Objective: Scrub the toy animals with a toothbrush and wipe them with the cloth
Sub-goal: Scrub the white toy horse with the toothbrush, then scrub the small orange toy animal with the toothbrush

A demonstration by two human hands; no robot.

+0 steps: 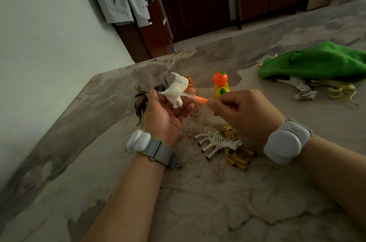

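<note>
**Brush against the white toy, centre frame**

The left grip is palm up at centre frame. Its fingers curl under a white animal and the thumb presses one end, holding it above the counter. Just to the right, the right grip is closed in a pinch on the orange handle of a toothbrush. The pale brush head meets the white animal's underside.

A brown animal sits at the left edge of the left grip, and a tiger peeks out behind the white one. A tomato toy stands just above the right grip. Below the hands, a zebra lies on its side across a giraffe.

At upper right the green cloth lies bunched on the counter. It partly covers a striped animal and a yellow animal. Each wrist wears a grey band.
</note>
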